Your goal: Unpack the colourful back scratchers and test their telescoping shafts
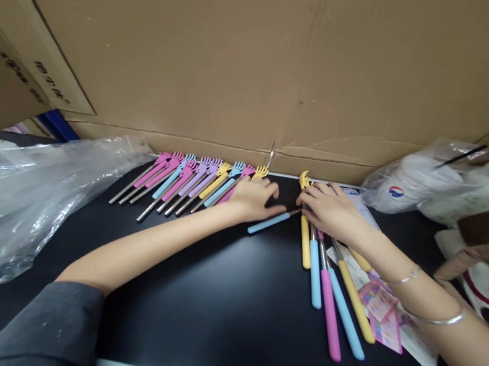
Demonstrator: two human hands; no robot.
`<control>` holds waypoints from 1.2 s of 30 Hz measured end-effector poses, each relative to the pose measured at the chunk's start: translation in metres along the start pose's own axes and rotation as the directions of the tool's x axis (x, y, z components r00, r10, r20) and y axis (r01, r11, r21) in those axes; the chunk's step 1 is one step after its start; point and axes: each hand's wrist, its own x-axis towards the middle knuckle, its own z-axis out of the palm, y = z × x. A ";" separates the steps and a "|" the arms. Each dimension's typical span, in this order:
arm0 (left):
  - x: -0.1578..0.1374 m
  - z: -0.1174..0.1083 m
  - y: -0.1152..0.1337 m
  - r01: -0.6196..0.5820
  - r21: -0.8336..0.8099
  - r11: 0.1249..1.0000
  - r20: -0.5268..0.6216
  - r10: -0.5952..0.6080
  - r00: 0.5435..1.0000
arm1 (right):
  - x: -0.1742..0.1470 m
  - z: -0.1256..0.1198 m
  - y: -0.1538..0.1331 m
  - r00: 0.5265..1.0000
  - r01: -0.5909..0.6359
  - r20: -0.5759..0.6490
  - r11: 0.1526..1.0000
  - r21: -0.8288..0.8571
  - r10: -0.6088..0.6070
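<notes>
A row of back scratchers [200, 178] with hand-shaped claws in pink, purple, blue and yellow lies slanted along the back of the table. My left hand [249, 196] rests over the right end of this row, thumb and fingers apart, close to a yellow claw [261, 172]. My right hand [328, 207] is closed around the thin metal rod of a blue-handled back scratcher [268, 222], which points left toward my left hand. Beneath and in front of my right hand, more back scratchers [330, 312] with yellow, blue and pink handles fan out. Their claws are mostly hidden by my hand.
Clear plastic bags [30, 189] lie heaped on the left of the black table [182, 323]. Printed cards [385, 309] sit under my right forearm. A bagged white cup [415, 181] and a plush item [485, 269] stand right. A cardboard wall [249, 51] rises behind.
</notes>
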 end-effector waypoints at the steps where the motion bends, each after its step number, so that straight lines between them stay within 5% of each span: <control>1: -0.004 -0.001 0.007 -0.041 0.000 0.999 0.048 0.041 0.998 | -0.002 0.000 0.001 1.000 0.012 -0.013 1.000 -0.025 -0.012; 6: -0.020 -0.007 0.027 -0.072 0.057 0.996 0.121 0.064 0.991 | -0.004 -0.002 0.002 0.998 0.049 -0.043 0.995 -0.091 -0.053; 11: -0.037 -0.022 0.015 -0.038 0.100 0.994 0.139 0.024 0.990 | -0.003 -0.004 0.000 0.997 0.058 -0.049 0.992 -0.108 -0.064; 21: -0.085 -0.053 -0.012 0.061 0.148 0.987 0.162 -0.086 0.983 | 0.001 -0.009 -0.008 0.998 0.043 0.050 0.990 0.132 -0.050; 29: -0.103 -0.048 -0.023 0.050 0.199 0.979 0.138 -0.078 0.987 | 0.006 -0.006 -0.021 0.981 -0.133 0.177 0.936 0.327 0.077; 36: -0.119 -0.059 -0.031 0.112 0.212 0.971 0.165 -0.149 0.975 | 0.008 0.001 -0.028 0.988 -0.134 -0.019 0.917 0.376 0.152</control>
